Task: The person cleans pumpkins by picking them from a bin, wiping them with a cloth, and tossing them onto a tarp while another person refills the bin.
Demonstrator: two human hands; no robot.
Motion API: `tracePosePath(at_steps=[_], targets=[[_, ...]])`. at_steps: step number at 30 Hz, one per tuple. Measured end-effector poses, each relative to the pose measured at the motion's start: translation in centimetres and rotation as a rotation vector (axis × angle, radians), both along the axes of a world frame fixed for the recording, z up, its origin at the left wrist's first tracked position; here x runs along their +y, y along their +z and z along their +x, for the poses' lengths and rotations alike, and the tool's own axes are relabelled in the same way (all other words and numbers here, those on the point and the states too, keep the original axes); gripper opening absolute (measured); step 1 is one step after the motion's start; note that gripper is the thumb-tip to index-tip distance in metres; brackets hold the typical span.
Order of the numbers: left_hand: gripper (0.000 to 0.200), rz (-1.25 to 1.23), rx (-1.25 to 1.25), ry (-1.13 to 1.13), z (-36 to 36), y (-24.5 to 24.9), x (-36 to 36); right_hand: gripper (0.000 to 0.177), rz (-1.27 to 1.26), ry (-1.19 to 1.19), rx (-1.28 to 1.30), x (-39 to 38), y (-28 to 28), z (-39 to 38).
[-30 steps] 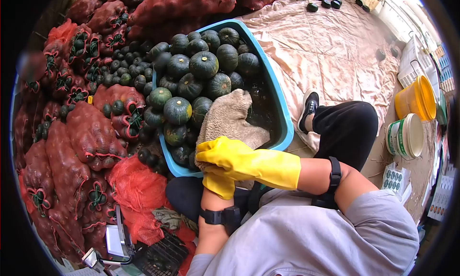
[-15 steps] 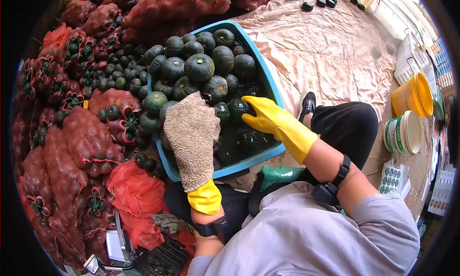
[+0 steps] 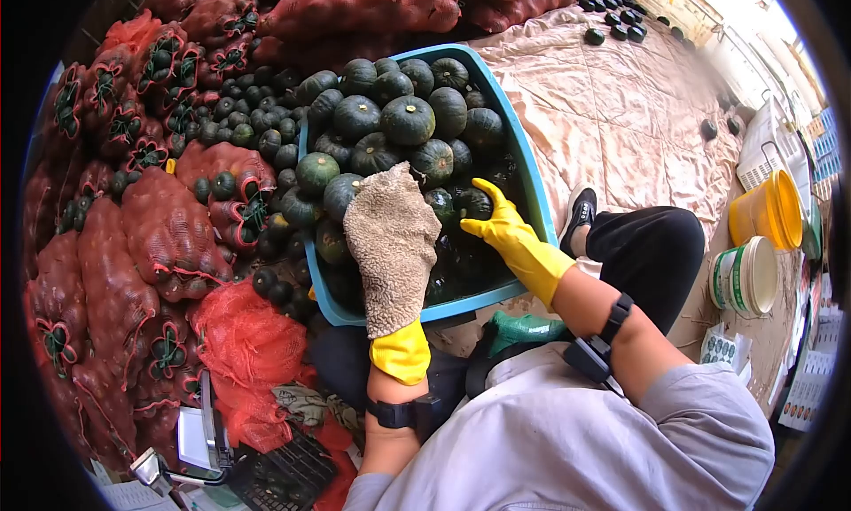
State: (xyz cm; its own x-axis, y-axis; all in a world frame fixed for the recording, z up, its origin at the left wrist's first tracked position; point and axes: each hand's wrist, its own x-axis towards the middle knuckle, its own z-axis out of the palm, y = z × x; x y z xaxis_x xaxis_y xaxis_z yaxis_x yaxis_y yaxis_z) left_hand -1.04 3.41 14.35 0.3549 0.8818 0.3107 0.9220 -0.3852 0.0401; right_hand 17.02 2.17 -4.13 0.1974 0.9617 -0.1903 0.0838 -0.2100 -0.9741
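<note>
A blue tub [image 3: 534, 170] holds a heap of dark green pumpkins [image 3: 408, 121] above dark water. My left hand [image 3: 401, 351], in a yellow glove, is inside a fuzzy brown cloth [image 3: 390, 236] over the near left part of the tub; its fingers are hidden. Beside it, my right hand [image 3: 507, 226], also in a yellow glove, has thumb and fingers around the right side of a wet, dark pumpkin [image 3: 474, 203]. Another wet pumpkin [image 3: 440, 204] lies between that one and the cloth.
Red mesh sacks [image 3: 168, 227] are piled left of the tub, with small loose pumpkins [image 3: 244, 112] behind them. A crumpled red net [image 3: 239, 351] lies near left. Yellow [image 3: 767, 211] and white [image 3: 745, 276] buckets stand at the right. A sheet [image 3: 603, 94] covers the floor behind.
The whole view has shifted, so the tub appears lower and farther right. My right hand remains at the wet pumpkin, and the cloth stays over my left hand.
</note>
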Motion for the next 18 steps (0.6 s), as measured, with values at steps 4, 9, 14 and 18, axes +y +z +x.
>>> tracePosePath(at_steps=[4,9,14,18], targets=[[0.040,-0.165,-0.021,0.029,0.5,-2.5,0.3,0.076,-0.156,-0.071,0.705,-3.4,5.5,2.6],[0.047,-0.177,-0.423,0.031,2.0,-4.4,-2.1,0.052,-0.035,0.201,1.255,-3.0,2.3,5.0],[0.055,-0.293,-0.724,-0.051,2.3,-6.1,-4.0,0.063,-0.241,0.052,0.980,-3.8,4.8,2.3],[0.061,-0.343,-0.908,-0.167,1.4,-7.5,-3.9,0.089,0.390,0.222,-0.378,-7.7,8.6,-2.3]])
